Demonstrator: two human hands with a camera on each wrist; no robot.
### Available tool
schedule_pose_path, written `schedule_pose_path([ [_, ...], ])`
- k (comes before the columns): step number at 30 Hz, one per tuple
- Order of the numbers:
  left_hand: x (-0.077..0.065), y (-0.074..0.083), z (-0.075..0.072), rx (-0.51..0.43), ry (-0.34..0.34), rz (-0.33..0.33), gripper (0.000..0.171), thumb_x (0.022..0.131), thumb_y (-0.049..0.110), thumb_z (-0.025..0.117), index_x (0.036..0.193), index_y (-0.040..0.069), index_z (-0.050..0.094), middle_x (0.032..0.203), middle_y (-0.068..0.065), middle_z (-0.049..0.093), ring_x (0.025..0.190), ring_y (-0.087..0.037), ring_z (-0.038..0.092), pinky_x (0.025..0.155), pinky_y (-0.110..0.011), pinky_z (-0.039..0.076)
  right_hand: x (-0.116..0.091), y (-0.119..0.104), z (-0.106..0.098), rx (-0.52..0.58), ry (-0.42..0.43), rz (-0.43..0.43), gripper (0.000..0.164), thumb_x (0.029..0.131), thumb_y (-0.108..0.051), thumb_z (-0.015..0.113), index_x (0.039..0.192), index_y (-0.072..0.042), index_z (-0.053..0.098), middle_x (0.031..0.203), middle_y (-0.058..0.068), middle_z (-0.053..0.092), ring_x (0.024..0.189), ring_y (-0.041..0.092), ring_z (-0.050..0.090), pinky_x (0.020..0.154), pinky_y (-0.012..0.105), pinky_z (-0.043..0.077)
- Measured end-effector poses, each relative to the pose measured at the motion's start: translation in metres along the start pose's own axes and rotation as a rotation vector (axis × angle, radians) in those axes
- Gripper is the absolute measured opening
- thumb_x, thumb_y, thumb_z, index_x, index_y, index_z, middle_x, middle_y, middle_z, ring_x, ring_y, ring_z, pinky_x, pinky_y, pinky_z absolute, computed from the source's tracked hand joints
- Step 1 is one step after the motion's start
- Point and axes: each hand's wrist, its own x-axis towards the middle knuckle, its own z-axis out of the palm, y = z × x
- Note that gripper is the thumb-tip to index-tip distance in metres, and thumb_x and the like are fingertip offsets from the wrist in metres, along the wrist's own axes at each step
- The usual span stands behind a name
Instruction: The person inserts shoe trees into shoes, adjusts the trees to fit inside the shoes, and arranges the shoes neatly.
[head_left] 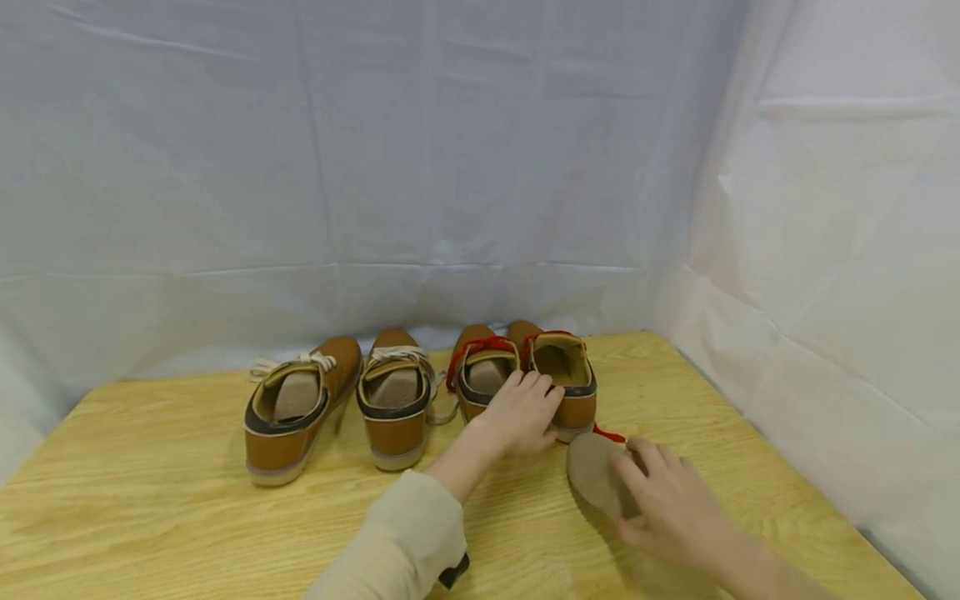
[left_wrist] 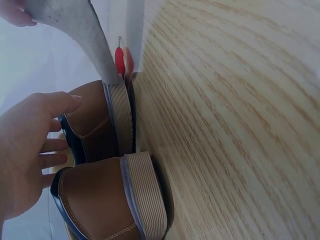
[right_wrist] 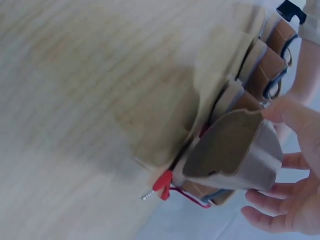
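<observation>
My right hand (head_left: 675, 500) pinches a beige-grey insole (head_left: 596, 475) between thumb and fingers, tilted above the table's right side. In the right wrist view the insole (right_wrist: 225, 145) shows its cupped end near the thumb. My left hand (head_left: 525, 412) hovers at the heel of the rightmost brown shoe (head_left: 577, 408), fingers loosely extended over its collar. Whether they touch it is unclear. Red laces run through this shoe and its neighbour (head_left: 474, 407). A red lace end (right_wrist: 162, 185) with a metal tip lies beside the rightmost shoe.
Two more brown shoes with whitish laces, one angled (head_left: 281, 450) and one straight (head_left: 397, 433), stand to the left, heels towards me. They rest on a wood-grain table (head_left: 187, 517). White sheeting (head_left: 375, 167) hangs behind and along the right side.
</observation>
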Motion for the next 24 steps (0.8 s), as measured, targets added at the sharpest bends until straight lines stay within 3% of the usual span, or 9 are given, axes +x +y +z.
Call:
schedule_pose_path([
  [9, 0.001, -0.002, -0.002, -0.014, 0.003, 0.000, 0.053, 0.091, 0.041, 0.054, 0.137, 0.016, 0.045, 0.130, -0.003, 0.048, 0.122, -0.021, 0.042, 0.103, -0.039, 0.031, 0.007, 0.017, -0.022, 0.023, 0.012, -0.024, 0.058, 0.062, -0.031, 0.079, 0.108, -0.004, 0.058, 0.100, 0.015, 0.056, 0.083, 0.031, 0.058, 0.061, 0.045, 0.048],
  [12, 0.002, -0.004, -0.002, -0.017, 0.004, -0.005, 0.052, 0.091, 0.041, 0.055, 0.137, 0.018, 0.045, 0.131, -0.001, 0.048, 0.122, -0.021, 0.042, 0.102, -0.039, 0.031, 0.011, 0.029, -0.029, 0.019, 0.075, -0.052, 0.055, 0.063, -0.031, 0.076, 0.107, -0.002, 0.058, 0.098, 0.015, 0.055, 0.080, 0.029, 0.057, 0.062, 0.044, 0.048],
  [16, 0.002, -0.005, 0.000, 0.005, 0.012, -0.024, 0.055, 0.090, 0.045, 0.055, 0.136, 0.017, 0.045, 0.131, -0.001, 0.049, 0.122, -0.021, 0.042, 0.101, -0.039, 0.032, 0.020, 0.048, -0.034, 0.027, 0.202, -0.106, 0.049, 0.075, -0.039, 0.061, 0.103, 0.002, 0.058, 0.092, 0.015, 0.055, 0.071, 0.025, 0.055, 0.057, 0.039, 0.048],
  [19, 0.002, -0.005, 0.002, 0.030, 0.019, -0.045, 0.056, 0.089, 0.048, 0.055, 0.133, 0.014, 0.048, 0.127, -0.003, 0.050, 0.119, -0.020, 0.044, 0.100, -0.038, 0.032, 0.026, 0.058, -0.036, 0.027, 0.244, -0.103, 0.051, 0.082, -0.044, 0.049, 0.101, 0.002, 0.058, 0.091, 0.015, 0.056, 0.067, 0.027, 0.055, 0.052, 0.040, 0.046],
  [24, 0.001, -0.005, 0.004, 0.048, 0.032, -0.066, 0.050, 0.089, 0.048, 0.055, 0.124, 0.012, 0.052, 0.120, -0.003, 0.052, 0.114, -0.020, 0.045, 0.098, -0.038, 0.033, 0.034, 0.064, -0.035, 0.027, 0.231, -0.071, 0.051, 0.079, -0.044, 0.056, 0.103, 0.000, 0.059, 0.094, 0.017, 0.058, 0.073, 0.034, 0.058, 0.057, 0.047, 0.047],
])
